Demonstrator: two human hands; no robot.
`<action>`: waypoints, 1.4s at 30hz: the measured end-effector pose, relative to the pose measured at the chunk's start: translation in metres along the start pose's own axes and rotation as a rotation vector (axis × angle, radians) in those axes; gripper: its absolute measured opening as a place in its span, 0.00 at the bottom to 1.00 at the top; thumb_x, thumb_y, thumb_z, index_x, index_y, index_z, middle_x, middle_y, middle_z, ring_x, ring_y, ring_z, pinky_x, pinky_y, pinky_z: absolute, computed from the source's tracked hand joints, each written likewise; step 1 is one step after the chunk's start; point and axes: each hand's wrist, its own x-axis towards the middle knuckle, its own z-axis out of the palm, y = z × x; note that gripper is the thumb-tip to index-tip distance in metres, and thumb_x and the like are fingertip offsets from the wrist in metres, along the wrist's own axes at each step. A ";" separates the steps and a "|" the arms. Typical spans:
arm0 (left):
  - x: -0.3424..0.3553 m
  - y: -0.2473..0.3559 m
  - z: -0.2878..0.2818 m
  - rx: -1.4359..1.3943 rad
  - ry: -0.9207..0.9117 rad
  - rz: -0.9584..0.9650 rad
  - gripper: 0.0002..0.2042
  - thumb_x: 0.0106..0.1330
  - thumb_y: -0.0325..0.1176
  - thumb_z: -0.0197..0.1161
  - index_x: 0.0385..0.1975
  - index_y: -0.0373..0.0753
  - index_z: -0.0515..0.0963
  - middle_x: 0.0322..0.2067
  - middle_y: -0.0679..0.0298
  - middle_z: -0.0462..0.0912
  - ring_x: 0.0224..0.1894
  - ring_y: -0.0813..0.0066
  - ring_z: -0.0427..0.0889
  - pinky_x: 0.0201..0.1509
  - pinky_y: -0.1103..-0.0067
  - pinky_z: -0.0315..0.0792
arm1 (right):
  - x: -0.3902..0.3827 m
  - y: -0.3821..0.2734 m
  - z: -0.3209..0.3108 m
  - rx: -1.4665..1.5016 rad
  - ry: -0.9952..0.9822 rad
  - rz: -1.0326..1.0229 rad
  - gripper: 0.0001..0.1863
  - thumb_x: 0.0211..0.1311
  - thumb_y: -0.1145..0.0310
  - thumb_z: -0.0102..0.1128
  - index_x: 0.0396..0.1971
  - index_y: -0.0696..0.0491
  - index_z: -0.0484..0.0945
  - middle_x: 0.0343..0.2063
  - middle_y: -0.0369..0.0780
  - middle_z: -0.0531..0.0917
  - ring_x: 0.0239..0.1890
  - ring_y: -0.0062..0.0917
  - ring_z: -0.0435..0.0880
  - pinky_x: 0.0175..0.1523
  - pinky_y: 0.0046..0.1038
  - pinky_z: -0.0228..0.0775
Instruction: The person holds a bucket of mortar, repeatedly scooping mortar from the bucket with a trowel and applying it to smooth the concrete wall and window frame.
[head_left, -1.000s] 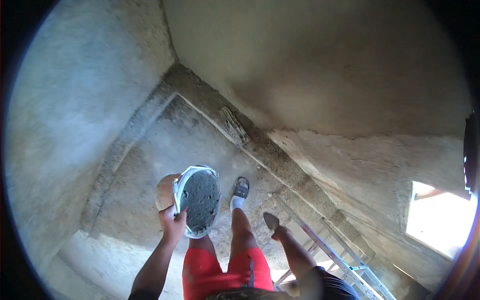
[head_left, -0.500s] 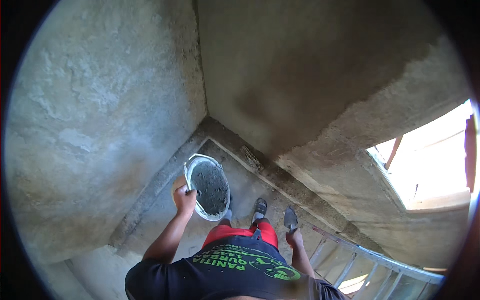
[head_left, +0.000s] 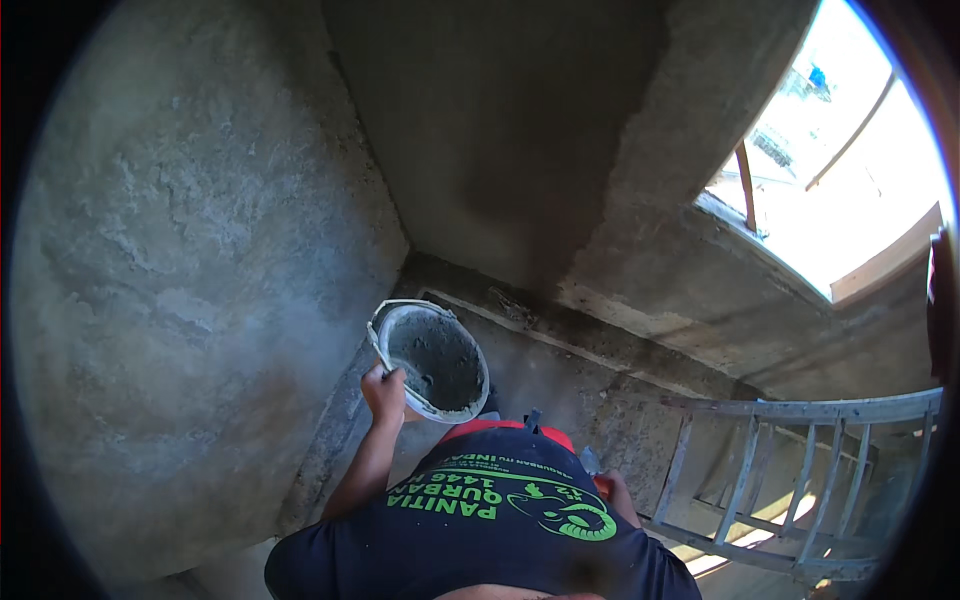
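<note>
My left hand is closed on the near left side of a pale bucket, where its handle meets the rim. Wet grey mortar fills much of the bucket, which tilts in front of my body. Close to my right hip is my right hand, partly hidden by my dark shirt. A trowel is gripped in it, with only a bit of the blade showing beyond the shirt.
A rough wall rises on the left, meeting a partly damp plastered wall at a corner. A bright window opening is at upper right. On the right stands a metal ladder. A concrete ledge runs along the wall's foot.
My view has turned to the right, bringing more of the ladder and window in. The trowel hand has drawn closer to my body and is more covered. The bucket stays in my left hand.
</note>
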 end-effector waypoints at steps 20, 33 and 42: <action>-0.118 -0.008 -0.124 -0.148 -0.033 0.021 0.04 0.49 0.21 0.57 0.22 0.25 0.76 0.20 0.66 0.75 0.24 0.79 0.70 0.29 0.75 0.65 | -0.027 0.244 0.069 0.084 -0.087 0.046 0.16 0.64 0.57 0.63 0.29 0.58 0.79 0.20 0.40 0.79 0.19 0.30 0.78 0.24 0.35 0.70; -0.088 -0.067 -0.225 -0.262 -0.078 0.104 0.04 0.48 0.22 0.57 0.17 0.29 0.71 0.17 0.70 0.69 0.22 0.81 0.63 0.25 0.75 0.58 | -0.047 0.237 0.175 0.147 0.166 0.030 0.18 0.58 0.60 0.62 0.40 0.58 0.84 0.32 0.50 0.87 0.34 0.38 0.89 0.33 0.42 0.78; -0.046 -0.160 -0.338 -0.049 0.206 0.040 0.09 0.46 0.25 0.58 0.23 0.23 0.76 0.16 0.57 0.75 0.22 0.71 0.70 0.30 0.66 0.66 | -0.183 -0.005 0.228 -0.307 0.226 -0.530 0.25 0.57 0.51 0.68 0.42 0.58 0.83 0.38 0.53 0.87 0.37 0.42 0.88 0.41 0.41 0.80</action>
